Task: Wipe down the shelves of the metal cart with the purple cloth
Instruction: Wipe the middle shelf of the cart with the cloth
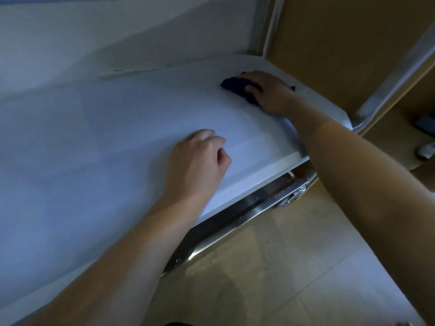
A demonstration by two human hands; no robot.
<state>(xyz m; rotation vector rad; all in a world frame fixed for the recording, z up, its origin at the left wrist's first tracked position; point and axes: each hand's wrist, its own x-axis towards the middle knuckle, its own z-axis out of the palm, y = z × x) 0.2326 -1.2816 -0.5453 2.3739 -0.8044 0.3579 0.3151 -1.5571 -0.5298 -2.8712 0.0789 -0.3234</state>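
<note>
top shelf [117, 128] of the metal cart: pale, flat, no visible streaks or wet marks, though the light was dim and the far-left part blurred.

purple cloth [235, 87] lay bunched at the far right corner of the top shelf, close to the cart's upright post [386, 85]. right hand [268, 92] sat palm-down on top of it, fingers and thumb curved over the wad, pressing it to the surface. a small dark tip of cloth showed on the far side of the hand.

left hand [197, 161] rested on the same shelf near its front edge, well apart from the cloth; fingers loosely curled, holding nothing, likely bracing the cart.

progress, as judged: wiping was under way on the top shelf, working the corner. how much of this shelf had been covered could not be told from the surface. the lower shelf [235, 217], seen only as a metal edge with pale specks on it, looked not yet wiped. tiled floor [282, 267] below.

remaining: rest of the top shelf if undone, then the lower shelves.
</note>
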